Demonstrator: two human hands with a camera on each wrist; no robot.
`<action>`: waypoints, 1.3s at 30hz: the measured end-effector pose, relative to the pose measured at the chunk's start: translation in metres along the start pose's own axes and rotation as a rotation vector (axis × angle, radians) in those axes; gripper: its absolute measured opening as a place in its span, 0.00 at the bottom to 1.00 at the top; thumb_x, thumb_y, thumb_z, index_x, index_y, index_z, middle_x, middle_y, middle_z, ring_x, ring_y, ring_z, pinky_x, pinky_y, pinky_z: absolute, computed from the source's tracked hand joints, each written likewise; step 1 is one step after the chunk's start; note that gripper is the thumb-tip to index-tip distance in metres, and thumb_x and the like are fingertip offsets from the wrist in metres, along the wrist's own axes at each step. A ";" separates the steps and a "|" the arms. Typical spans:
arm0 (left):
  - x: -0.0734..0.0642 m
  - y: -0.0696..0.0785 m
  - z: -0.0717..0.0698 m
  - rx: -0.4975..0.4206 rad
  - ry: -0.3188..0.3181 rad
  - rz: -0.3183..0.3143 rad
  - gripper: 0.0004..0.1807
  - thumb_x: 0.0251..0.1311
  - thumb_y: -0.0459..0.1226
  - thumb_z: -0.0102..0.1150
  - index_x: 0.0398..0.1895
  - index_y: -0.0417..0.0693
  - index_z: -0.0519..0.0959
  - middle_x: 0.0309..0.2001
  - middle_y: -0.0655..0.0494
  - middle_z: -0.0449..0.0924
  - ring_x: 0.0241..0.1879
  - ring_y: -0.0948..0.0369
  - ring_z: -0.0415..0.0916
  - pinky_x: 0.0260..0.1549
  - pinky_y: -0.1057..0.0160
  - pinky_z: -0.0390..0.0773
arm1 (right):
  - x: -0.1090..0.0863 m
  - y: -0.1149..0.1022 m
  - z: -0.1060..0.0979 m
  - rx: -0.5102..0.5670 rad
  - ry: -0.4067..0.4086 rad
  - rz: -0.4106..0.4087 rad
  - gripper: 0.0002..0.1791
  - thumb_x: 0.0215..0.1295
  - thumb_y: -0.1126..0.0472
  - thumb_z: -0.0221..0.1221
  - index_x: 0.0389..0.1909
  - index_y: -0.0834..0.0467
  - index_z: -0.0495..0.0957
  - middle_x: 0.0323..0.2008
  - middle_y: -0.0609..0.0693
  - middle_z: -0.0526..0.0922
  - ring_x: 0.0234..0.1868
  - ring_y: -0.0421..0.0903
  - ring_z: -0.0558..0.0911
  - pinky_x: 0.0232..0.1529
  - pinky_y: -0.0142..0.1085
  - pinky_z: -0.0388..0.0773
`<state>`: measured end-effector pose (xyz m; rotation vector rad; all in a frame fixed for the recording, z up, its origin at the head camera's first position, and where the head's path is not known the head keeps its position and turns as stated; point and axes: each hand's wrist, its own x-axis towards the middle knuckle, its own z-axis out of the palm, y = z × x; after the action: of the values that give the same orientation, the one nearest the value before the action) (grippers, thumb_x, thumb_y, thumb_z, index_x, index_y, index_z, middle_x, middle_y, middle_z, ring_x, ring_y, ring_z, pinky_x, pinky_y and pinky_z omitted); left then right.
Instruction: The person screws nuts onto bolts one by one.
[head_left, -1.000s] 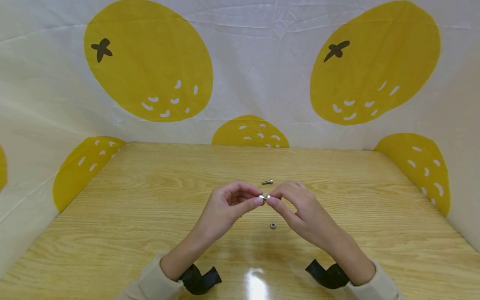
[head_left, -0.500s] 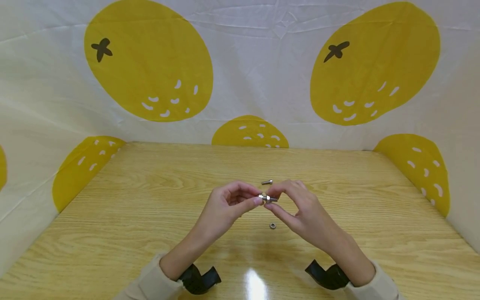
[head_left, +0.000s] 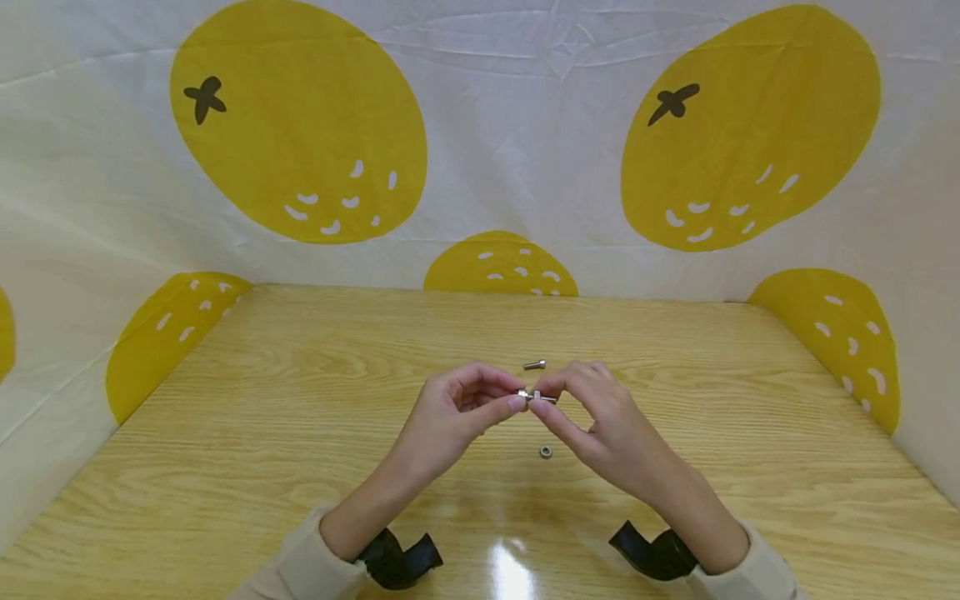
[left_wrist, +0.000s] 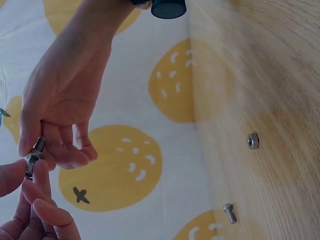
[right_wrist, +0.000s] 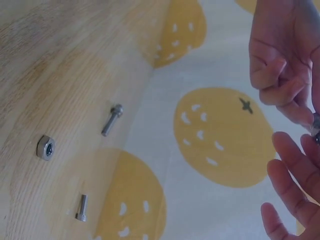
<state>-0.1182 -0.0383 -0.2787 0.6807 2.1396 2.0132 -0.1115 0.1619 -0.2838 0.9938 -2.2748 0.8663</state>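
Bolt with 1 nut is pinched by left fingers and right fingers; 2 loose bolts, 1 loose nut nearby

Left hand gripping bolt, right hand pinching its nut, screw beyond, second nut nearer, wooden table

A silvery bolt is held nearly level; its threaded end pokes out. A silvery nut encircles the bolt partway along.

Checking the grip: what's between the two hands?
A metal bolt with a nut on its shaft, bridging the left hand and right hand. Shows in head and left wrist views.
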 end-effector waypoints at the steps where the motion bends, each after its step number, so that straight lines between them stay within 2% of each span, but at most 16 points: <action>1: 0.000 0.000 0.000 -0.002 -0.001 -0.003 0.12 0.57 0.38 0.62 0.42 0.42 0.79 0.40 0.48 0.81 0.34 0.60 0.78 0.35 0.67 0.77 | 0.000 0.000 0.000 -0.001 -0.002 0.000 0.04 0.63 0.63 0.58 0.37 0.52 0.77 0.36 0.38 0.79 0.41 0.39 0.72 0.40 0.34 0.71; 7: -0.001 0.001 0.001 -0.005 -0.003 -0.017 0.11 0.57 0.39 0.62 0.41 0.43 0.79 0.40 0.50 0.81 0.35 0.60 0.78 0.36 0.67 0.77 | 0.001 0.003 -0.001 0.007 -0.020 -0.008 0.05 0.66 0.63 0.54 0.34 0.51 0.78 0.34 0.38 0.79 0.41 0.39 0.74 0.44 0.36 0.69; 10: -0.001 0.000 0.001 0.002 0.004 -0.022 0.12 0.57 0.39 0.62 0.42 0.42 0.79 0.40 0.49 0.81 0.35 0.60 0.78 0.35 0.67 0.77 | 0.000 0.001 -0.002 0.020 -0.050 0.050 0.05 0.64 0.61 0.57 0.40 0.51 0.77 0.37 0.38 0.79 0.43 0.39 0.73 0.43 0.36 0.70; 13: -0.001 0.001 0.000 0.009 0.013 -0.034 0.11 0.57 0.39 0.62 0.41 0.43 0.79 0.39 0.50 0.81 0.34 0.60 0.77 0.35 0.67 0.77 | -0.001 -0.001 -0.003 0.026 -0.061 0.089 0.13 0.60 0.58 0.61 0.46 0.51 0.74 0.40 0.39 0.78 0.45 0.38 0.71 0.42 0.37 0.72; 17: -0.001 0.000 0.000 0.013 0.015 -0.037 0.11 0.57 0.39 0.62 0.41 0.43 0.79 0.39 0.50 0.81 0.34 0.60 0.77 0.35 0.68 0.77 | 0.000 0.000 -0.002 0.027 -0.025 0.004 0.19 0.57 0.59 0.65 0.48 0.54 0.72 0.41 0.42 0.78 0.43 0.39 0.73 0.43 0.36 0.72; 20: 0.000 0.000 0.000 0.012 0.009 -0.024 0.12 0.57 0.39 0.62 0.42 0.41 0.79 0.39 0.48 0.81 0.34 0.60 0.77 0.35 0.67 0.77 | 0.002 0.002 -0.001 0.030 0.004 -0.084 0.18 0.58 0.60 0.64 0.48 0.57 0.72 0.41 0.45 0.79 0.41 0.40 0.74 0.44 0.35 0.73; 24: 0.000 0.000 0.000 0.016 0.008 -0.018 0.13 0.58 0.39 0.62 0.42 0.41 0.79 0.39 0.48 0.81 0.34 0.60 0.77 0.34 0.68 0.76 | 0.004 0.002 -0.001 0.033 0.021 -0.134 0.16 0.59 0.61 0.62 0.47 0.57 0.72 0.40 0.45 0.79 0.40 0.40 0.74 0.43 0.32 0.72; 28: 0.000 0.000 0.000 0.021 0.007 -0.012 0.12 0.58 0.39 0.62 0.42 0.41 0.78 0.39 0.47 0.81 0.34 0.60 0.77 0.33 0.68 0.76 | 0.005 0.003 0.000 0.040 0.031 -0.156 0.15 0.57 0.65 0.63 0.45 0.57 0.73 0.39 0.45 0.79 0.39 0.40 0.75 0.44 0.32 0.70; 32: 0.000 0.000 0.000 0.017 0.007 -0.006 0.12 0.58 0.38 0.62 0.42 0.40 0.78 0.39 0.47 0.81 0.34 0.59 0.77 0.33 0.68 0.76 | 0.005 0.003 0.000 0.047 0.035 -0.164 0.12 0.59 0.64 0.62 0.43 0.57 0.74 0.38 0.45 0.79 0.38 0.40 0.75 0.44 0.32 0.69; 39: 0.000 0.000 0.001 0.003 0.003 -0.004 0.12 0.57 0.38 0.62 0.42 0.41 0.79 0.40 0.47 0.81 0.34 0.60 0.77 0.34 0.68 0.77 | 0.003 0.002 0.001 0.046 0.033 -0.123 0.08 0.62 0.61 0.60 0.42 0.54 0.75 0.37 0.43 0.79 0.39 0.40 0.73 0.42 0.34 0.70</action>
<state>-0.1176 -0.0379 -0.2784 0.6728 2.1446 2.0107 -0.1151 0.1613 -0.2830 1.1184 -2.1500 0.8802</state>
